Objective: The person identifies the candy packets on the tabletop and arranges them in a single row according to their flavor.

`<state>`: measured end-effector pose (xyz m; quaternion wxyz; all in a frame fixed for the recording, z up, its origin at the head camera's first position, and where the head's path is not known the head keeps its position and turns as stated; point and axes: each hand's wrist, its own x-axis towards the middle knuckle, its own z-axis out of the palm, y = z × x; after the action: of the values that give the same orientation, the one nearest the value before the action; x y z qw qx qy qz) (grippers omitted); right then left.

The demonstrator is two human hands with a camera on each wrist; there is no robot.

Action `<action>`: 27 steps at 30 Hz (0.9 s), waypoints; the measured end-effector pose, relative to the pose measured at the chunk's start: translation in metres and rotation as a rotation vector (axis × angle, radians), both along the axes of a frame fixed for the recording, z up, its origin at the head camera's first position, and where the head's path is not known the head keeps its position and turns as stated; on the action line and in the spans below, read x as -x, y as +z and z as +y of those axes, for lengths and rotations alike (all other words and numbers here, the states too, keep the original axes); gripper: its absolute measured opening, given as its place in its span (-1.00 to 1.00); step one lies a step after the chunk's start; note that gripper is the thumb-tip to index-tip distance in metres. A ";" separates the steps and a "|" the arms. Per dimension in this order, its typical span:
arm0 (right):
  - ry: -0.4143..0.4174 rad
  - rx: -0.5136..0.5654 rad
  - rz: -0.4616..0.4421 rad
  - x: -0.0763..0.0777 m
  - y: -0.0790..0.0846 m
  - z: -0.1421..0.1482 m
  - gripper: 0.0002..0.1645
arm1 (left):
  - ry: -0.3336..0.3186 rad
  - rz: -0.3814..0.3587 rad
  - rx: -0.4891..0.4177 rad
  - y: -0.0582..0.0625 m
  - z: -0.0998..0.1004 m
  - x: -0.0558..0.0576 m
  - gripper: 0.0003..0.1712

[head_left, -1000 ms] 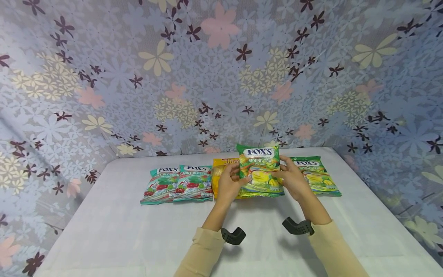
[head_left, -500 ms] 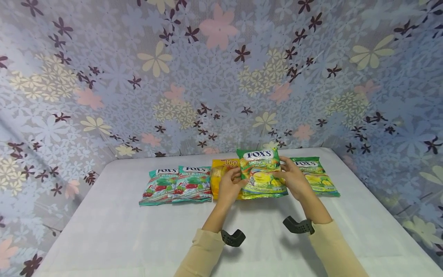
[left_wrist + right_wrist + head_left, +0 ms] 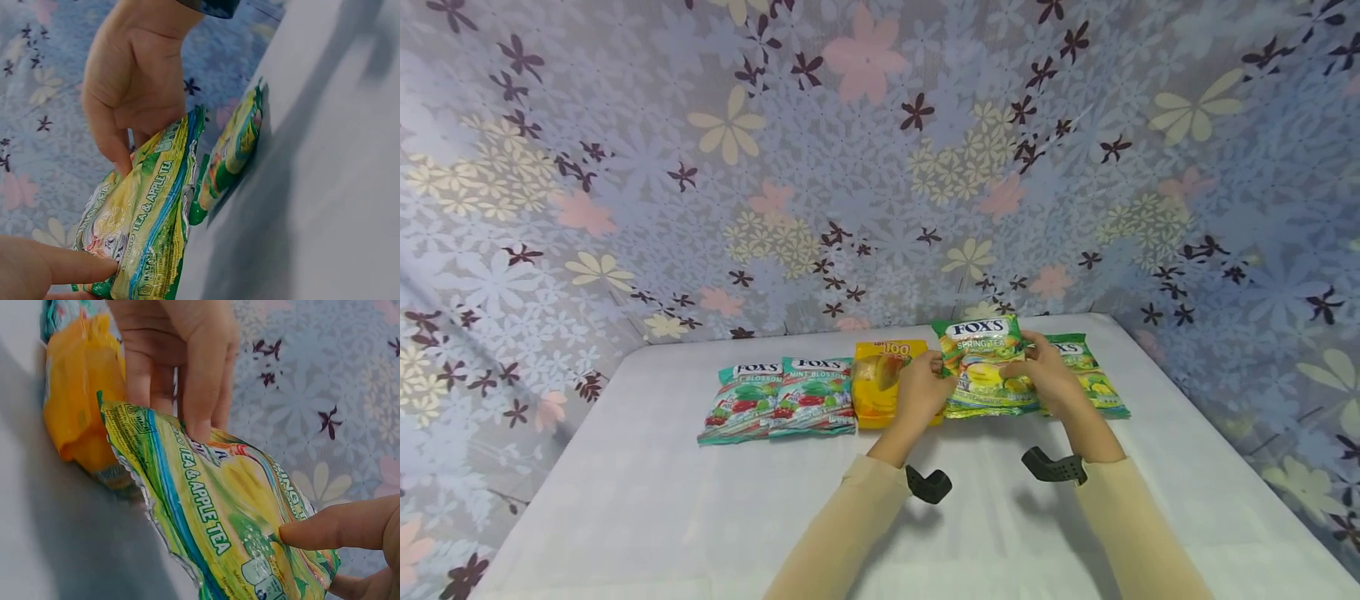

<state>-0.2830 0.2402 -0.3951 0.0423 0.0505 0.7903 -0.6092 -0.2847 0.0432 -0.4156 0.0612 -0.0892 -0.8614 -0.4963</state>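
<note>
At the far left of a white cloth-covered table (image 3: 700, 517) lies a teal, white and red plastic candy bag (image 3: 741, 406) lettered FOX'S, its right edge meeting a matching teal Mint Blossom bag (image 3: 814, 400). Just beside that second one lies a bright yellow plastic bag (image 3: 874, 392) marked 100, its right part hidden behind the person's left hand (image 3: 922, 389). This hand comes out of a cream long sleeve (image 3: 853, 517) with a black angled wrist mount (image 3: 928, 484), and it is closed to a pinch, its thumb on the printed face of a green-and-yellow glossy FOX'S Spring Tea bag (image 3: 983, 371) and its fingers at the edge. The Spring Tea bag hangs between the two hands, tilted up with its front facing the head camera, raised above the cloth; the wrist views show its lower side, lettered with tea and apple tea. The right hand (image 3: 1051, 379) pinches the opposite edge, thumb across the front and fingers behind, with a similar black mount (image 3: 1055, 465) at its wrist. Farthest right, partly covered by the right hand, a second green-and-yellow FOX'S bag (image 3: 1097, 379) lies on the cloth. Behind everything stands a blue-grey flower-patterned backdrop (image 3: 880, 208).
</note>
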 end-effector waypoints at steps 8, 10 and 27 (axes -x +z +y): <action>-0.010 -0.069 -0.050 0.013 -0.013 0.007 0.17 | 0.037 -0.012 0.136 0.001 0.017 0.006 -0.74; 0.002 -0.079 -0.071 0.017 -0.018 0.008 0.20 | 0.051 -0.016 0.184 0.001 0.020 0.007 -0.85; 0.004 -0.243 -0.097 0.025 -0.050 0.004 0.11 | 0.054 -0.015 0.755 0.002 0.046 0.007 -0.95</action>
<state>-0.3084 0.2446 -0.4455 0.0753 0.0832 0.8554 -0.5056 -0.2917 0.0891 -0.4134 0.0306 -0.0790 -0.9861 -0.1428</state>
